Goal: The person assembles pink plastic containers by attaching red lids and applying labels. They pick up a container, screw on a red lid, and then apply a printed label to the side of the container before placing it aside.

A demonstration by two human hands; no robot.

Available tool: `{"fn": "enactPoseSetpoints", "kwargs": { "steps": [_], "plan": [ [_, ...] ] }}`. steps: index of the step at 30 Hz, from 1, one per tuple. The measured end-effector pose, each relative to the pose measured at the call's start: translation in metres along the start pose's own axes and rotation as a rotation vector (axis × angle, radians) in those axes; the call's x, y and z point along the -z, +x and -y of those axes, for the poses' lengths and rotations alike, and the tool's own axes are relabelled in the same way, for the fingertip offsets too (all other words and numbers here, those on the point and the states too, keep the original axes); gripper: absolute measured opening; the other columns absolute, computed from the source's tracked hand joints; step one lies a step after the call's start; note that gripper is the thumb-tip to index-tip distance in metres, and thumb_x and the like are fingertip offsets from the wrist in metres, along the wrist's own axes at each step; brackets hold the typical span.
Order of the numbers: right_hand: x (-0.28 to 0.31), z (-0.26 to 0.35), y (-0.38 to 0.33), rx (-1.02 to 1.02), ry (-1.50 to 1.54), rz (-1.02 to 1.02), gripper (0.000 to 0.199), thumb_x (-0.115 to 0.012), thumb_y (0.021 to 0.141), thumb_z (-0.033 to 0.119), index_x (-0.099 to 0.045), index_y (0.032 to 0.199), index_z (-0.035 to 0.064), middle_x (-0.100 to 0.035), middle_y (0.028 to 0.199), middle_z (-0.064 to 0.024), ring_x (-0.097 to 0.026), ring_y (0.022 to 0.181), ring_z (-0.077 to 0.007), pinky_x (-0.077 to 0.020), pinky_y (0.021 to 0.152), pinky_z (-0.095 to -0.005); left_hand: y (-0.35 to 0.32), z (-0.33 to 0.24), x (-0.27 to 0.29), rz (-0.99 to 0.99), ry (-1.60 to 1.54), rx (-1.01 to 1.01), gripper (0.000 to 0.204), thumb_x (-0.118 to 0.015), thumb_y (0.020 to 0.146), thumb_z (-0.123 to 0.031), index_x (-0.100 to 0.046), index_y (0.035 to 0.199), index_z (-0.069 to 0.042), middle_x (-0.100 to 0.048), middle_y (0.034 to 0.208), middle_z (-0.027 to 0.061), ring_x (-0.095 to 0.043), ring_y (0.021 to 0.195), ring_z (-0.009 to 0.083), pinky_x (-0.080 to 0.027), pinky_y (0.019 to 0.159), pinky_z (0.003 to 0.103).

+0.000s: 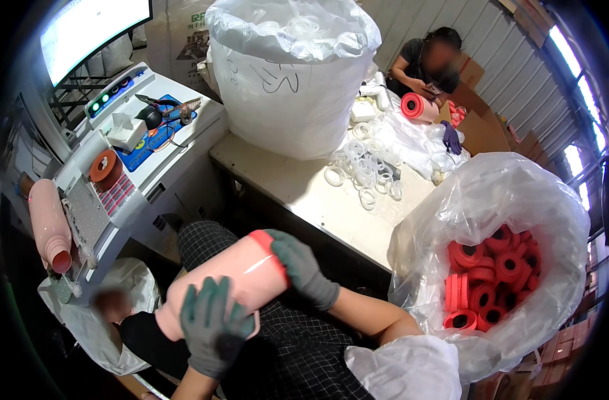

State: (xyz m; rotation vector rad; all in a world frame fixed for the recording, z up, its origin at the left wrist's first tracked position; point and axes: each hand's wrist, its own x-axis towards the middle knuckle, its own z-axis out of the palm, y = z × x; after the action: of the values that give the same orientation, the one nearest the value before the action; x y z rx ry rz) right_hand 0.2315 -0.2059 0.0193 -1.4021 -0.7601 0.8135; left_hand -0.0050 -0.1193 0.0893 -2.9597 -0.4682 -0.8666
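A large pink bottle [234,270] lies tilted across my lap, its narrower neck end toward the lower left. Around its wide upper-right end runs a red ring [263,241]. My right hand [304,270], in a grey and green glove, is wrapped over that wide end. Gloved the same way, my left hand [214,327] lies against the near side of the bottle by the neck half, fingers spread and slightly blurred. A small pink loop [254,323] shows beside the bottle below my left hand's fingers.
Red rings [484,280] fill a clear-lined bag [418,267] at my right. Translucent rings [364,167] lie on the white table [271,173] beside a big white sack [284,100]. Another pink bottle [48,220] rests at the left machine. A person [428,67] sits at the back.
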Motion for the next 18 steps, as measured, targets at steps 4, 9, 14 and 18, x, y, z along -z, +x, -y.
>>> {"fn": "enactPoseSetpoints", "kwargs": {
  "steps": [4,9,14,18],
  "plan": [
    [0.019,0.019,-0.010,-0.044,0.413,0.005,0.039,-0.051,0.109,0.023,-0.059,0.139,-0.0004,-0.069,0.129,-0.0156,-0.066,0.114,-0.0237,-0.0530,0.100,-0.0368,-0.015,-0.015,0.050,-0.391,-0.090,-0.021,0.035,-0.074,0.091,-0.032,-0.066,0.122,-0.018,-0.069,0.120,0.0029,-0.066,0.108,0.0267,-0.048,0.102,0.050],
    [0.035,0.022,-0.021,0.052,0.062,-0.060,0.039,-0.048,0.110,0.025,-0.061,0.137,-0.0001,-0.069,0.129,-0.0143,-0.066,0.111,-0.0230,-0.0530,0.097,-0.0364,-0.047,-0.003,0.019,-0.304,-0.279,0.316,0.059,-0.080,0.087,-0.038,-0.057,0.136,-0.017,-0.057,0.145,0.0115,-0.052,0.137,0.0334,-0.040,0.116,0.059],
    [-0.035,0.004,0.041,0.150,-0.140,0.196,0.040,-0.044,0.111,0.027,-0.063,0.134,0.0003,-0.070,0.130,-0.0130,-0.067,0.109,-0.0224,-0.0530,0.093,-0.0360,-0.137,0.023,0.010,-0.332,-0.070,0.790,0.056,-0.083,0.084,-0.029,-0.058,0.131,-0.011,-0.060,0.135,0.0137,-0.056,0.128,0.0365,-0.042,0.112,0.054],
    [-0.099,-0.003,0.059,0.237,-0.236,0.328,0.041,-0.041,0.111,0.028,-0.065,0.131,0.0006,-0.070,0.131,-0.0119,-0.068,0.107,-0.0218,-0.0529,0.090,-0.0357,-0.255,0.030,0.000,-0.541,0.261,1.210,0.045,-0.082,0.084,-0.017,-0.061,0.122,-0.004,-0.063,0.126,0.0193,-0.062,0.117,0.0373,-0.049,0.100,0.044]
  ]
}}
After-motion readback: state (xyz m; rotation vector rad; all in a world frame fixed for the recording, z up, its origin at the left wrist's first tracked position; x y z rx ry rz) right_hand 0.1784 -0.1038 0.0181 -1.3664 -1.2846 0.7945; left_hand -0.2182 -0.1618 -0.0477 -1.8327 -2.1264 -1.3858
